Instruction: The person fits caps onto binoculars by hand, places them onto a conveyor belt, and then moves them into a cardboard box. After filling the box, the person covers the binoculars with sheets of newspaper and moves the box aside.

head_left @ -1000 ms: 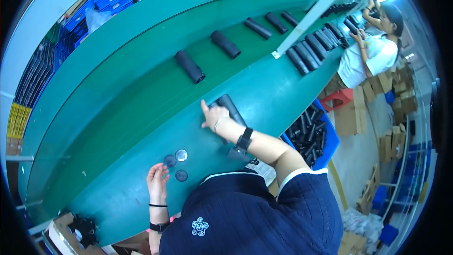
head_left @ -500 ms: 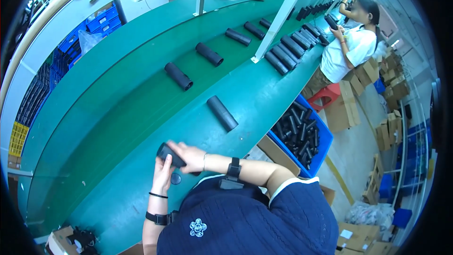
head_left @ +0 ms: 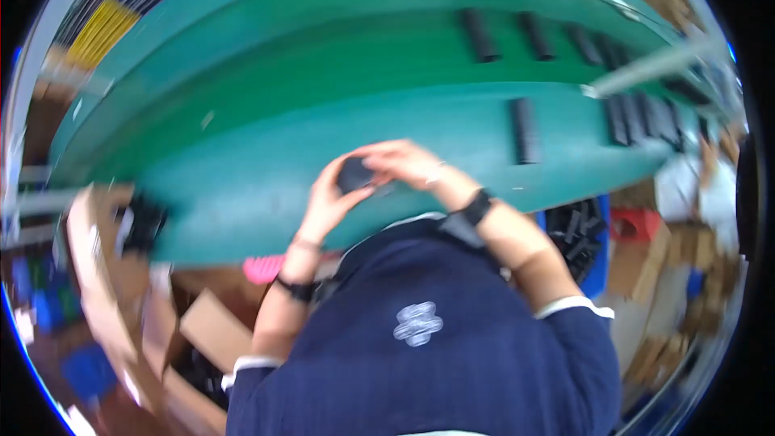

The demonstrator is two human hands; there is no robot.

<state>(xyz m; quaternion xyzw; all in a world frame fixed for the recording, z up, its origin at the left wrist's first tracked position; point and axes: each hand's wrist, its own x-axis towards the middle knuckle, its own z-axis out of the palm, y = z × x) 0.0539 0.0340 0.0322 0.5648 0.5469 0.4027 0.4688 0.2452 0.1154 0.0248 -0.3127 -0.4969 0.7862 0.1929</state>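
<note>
Close to my body, over the green bench, both hands meet on a black cylinder (head_left: pixel 353 176). My left hand (head_left: pixel 325 200) wraps round it, with the thumb along its near side. Fingers of my right hand (head_left: pixel 402 163) are closed at its right end; motion blur hides whether they pinch a small part there. A single black tube (head_left: pixel 525 131) lies on the bench to the right of my hands. Beyond it, several more black tubes (head_left: pixel 481 35) rest in the deeper green strip.
A row of black tubes (head_left: pixel 634 119) lies at the right, near a metal post (head_left: pixel 654 67). Below the bench edge stands a blue bin (head_left: pixel 597 270) of black parts. Cardboard boxes (head_left: pixel 216 331) and dark parts (head_left: pixel 142 222) are at the left. Another person (head_left: pixel 696 187) works at far right.
The head view has swung left and blurred, so the bench now runs across it. Both hands stay on the black cylinder, the right hand's fingers now at its end.
</note>
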